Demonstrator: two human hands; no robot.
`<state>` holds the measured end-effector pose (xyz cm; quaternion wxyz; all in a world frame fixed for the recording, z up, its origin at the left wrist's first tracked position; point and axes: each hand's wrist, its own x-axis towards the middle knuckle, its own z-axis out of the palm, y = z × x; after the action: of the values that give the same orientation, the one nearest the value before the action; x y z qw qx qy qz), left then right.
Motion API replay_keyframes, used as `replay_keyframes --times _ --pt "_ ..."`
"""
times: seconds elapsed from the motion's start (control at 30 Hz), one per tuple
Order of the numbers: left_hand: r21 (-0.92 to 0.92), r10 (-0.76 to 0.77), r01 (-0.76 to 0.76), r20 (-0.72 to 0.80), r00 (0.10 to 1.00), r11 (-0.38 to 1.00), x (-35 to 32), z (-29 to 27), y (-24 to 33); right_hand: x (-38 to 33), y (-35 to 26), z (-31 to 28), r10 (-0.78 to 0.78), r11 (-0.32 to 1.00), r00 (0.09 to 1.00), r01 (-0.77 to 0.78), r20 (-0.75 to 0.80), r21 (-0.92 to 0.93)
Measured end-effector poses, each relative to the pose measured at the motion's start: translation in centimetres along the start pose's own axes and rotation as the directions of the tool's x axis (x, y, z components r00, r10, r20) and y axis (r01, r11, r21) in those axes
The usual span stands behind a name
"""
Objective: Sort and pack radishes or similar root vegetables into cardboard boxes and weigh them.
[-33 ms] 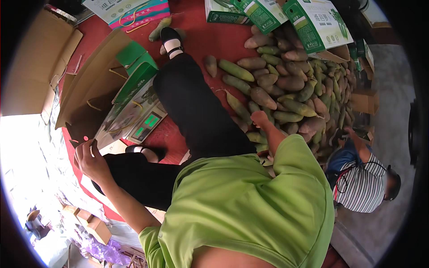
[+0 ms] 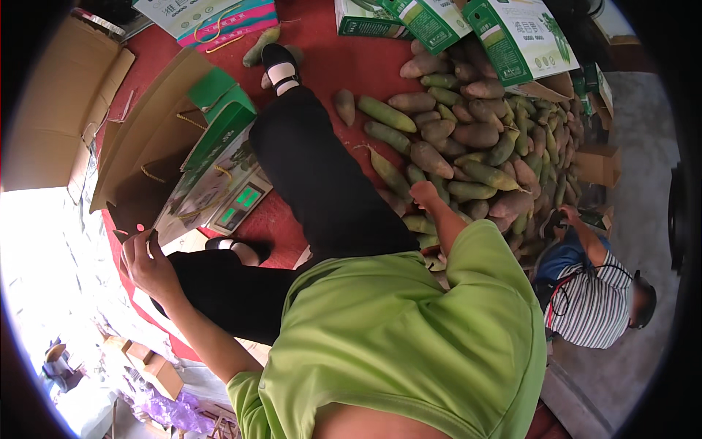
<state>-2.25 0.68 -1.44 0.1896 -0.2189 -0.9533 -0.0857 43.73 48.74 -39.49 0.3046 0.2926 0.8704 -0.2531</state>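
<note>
My left hand pinches the near edge of an upright carton, which has a printed side, green flaps and yellow cord handles. The carton stands open, showing brown cardboard inside. Beside it, partly covered, is a scale with lit green displays. My right hand reaches into a big heap of green and reddish-brown radishes. Its fingers are curled next to a long green radish. Whether anything is inside those fingers is hidden.
Green-and-white cartons rest at the heap's far side. A pink-and-blue box lies far left, near loose radishes. Brown cardboard fills the left edge. Another person in a striped shirt crouches at the right.
The carton at my left hand has shifted very slightly left. The other person's hand has moved slightly. My right hand stays where it was.
</note>
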Motion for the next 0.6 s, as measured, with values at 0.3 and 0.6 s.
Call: replay_keyframes --times 0.3,0.6 --pt "0.031 -0.018 0.02 -0.062 0.998 0.999 -1.7 -1.8 -0.4 2.7 -16.2 -7.4 0.311 0.935 0.928 -0.26 -0.206 0.241" --pt "0.031 -0.041 0.043 -0.048 0.998 0.999 -1.7 -1.7 0.0 3.7 -21.8 -8.7 0.346 0.937 0.938 -0.344 -0.034 0.063"
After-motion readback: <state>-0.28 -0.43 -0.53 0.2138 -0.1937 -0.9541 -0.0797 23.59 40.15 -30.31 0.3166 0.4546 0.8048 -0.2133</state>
